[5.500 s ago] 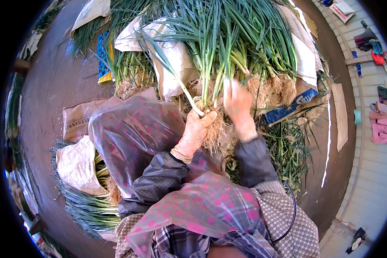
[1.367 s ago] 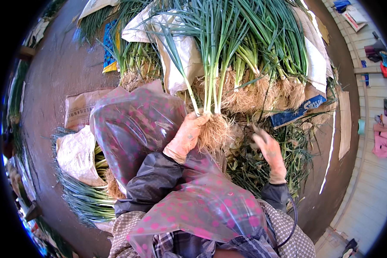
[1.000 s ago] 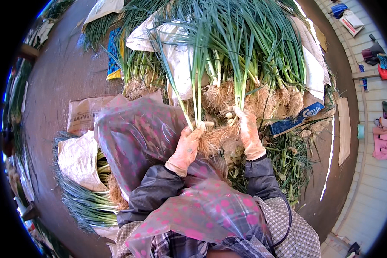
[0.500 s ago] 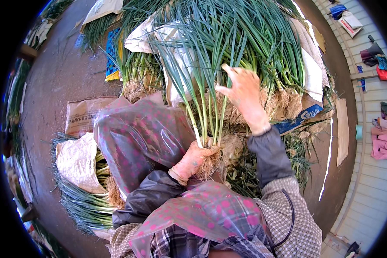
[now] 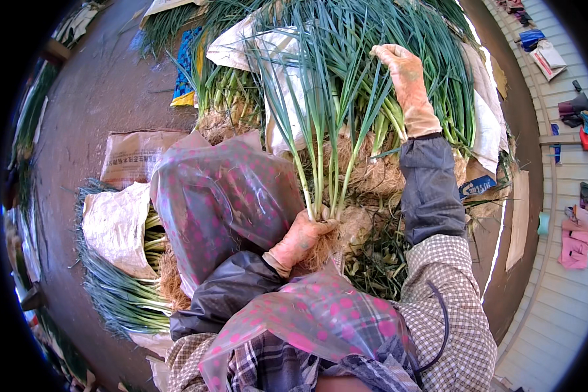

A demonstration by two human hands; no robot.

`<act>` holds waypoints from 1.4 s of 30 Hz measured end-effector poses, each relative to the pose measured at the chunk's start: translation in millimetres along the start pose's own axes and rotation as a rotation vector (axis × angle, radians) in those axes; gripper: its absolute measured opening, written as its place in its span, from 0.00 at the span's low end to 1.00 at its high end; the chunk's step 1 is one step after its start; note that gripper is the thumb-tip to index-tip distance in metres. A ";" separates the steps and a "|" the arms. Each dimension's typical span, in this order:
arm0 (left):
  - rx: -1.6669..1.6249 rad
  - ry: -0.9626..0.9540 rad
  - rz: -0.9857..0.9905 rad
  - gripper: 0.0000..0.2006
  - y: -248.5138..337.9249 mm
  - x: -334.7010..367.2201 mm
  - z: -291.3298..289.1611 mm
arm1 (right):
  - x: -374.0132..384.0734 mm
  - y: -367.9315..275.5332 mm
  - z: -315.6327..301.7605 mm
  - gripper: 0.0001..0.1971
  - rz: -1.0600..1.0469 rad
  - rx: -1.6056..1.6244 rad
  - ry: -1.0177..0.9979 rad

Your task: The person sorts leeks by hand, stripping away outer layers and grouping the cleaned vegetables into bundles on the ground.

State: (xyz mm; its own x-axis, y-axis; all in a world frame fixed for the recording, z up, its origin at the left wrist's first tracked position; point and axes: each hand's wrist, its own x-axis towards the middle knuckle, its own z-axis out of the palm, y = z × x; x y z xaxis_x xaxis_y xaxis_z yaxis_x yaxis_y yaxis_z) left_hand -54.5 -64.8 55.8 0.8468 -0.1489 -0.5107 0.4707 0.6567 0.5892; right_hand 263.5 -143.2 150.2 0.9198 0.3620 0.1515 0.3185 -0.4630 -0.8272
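My left hand (image 5: pixel 300 240), in a pale orange-stained glove, is closed round the root end of a few green onions (image 5: pixel 318 176). They stand upright and fan out, roots hanging below the fist. My right hand (image 5: pixel 405 72), gloved alike, is stretched forward over the leaves of a large heap of green onions (image 5: pixel 431 85). Its fingers are bent and pressed together at the leaf tops; whether a leaf is between them is too small to tell. The heap's pale roots face me.
A pink-dotted clear plastic sheet (image 5: pixel 225 196) covers my lap. Left of me, a tied bundle of green onions (image 5: pixel 127 300) lies under a white wrap (image 5: pixel 116 228). Leaf scraps (image 5: pixel 379 261) litter the floor before me. A corrugated wall (image 5: pixel 568 281) with hanging items stands at right.
My right hand has moved forward and to the right, away from the held stalks, and its fingers have drawn together. My left hand keeps its hold on the green onions.
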 end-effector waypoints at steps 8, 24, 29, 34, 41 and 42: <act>-0.051 0.005 -0.015 0.07 -7.1 4.1 -6.4 | 7.7 -23.8 -44.0 0.07 0.020 1.399 0.128; -0.064 -0.091 0.046 0.07 -19.9 14.7 3.2 | 83.6 51.9 90.8 0.07 -0.253 -1.049 -0.314; -0.082 0.010 0.060 0.07 -27.0 18.3 -12.5 | 111.4 -135.6 -18.1 0.12 -0.149 0.408 0.094; -0.507 -0.075 -0.205 0.26 11.4 7.9 -16.6 | 25.1 -171.0 -80.1 0.12 -0.430 0.075 -0.131; -0.476 -0.428 -0.230 0.13 50.4 -17.1 20.2 | -111.9 22.6 -98.9 0.27 0.049 -0.995 -0.504; -0.421 -0.446 -0.223 0.12 38.2 -5.7 15.8 | -125.9 61.6 -97.6 0.25 -0.121 -0.928 -0.217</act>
State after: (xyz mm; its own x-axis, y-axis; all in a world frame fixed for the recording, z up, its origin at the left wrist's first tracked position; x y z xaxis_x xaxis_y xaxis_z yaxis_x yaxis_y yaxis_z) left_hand -37.5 -50.6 91.2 0.8040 -0.5484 -0.2299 0.5868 0.7943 0.1572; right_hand 189.7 -296.3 133.0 0.8358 0.5483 0.0276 0.5490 -0.8348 -0.0407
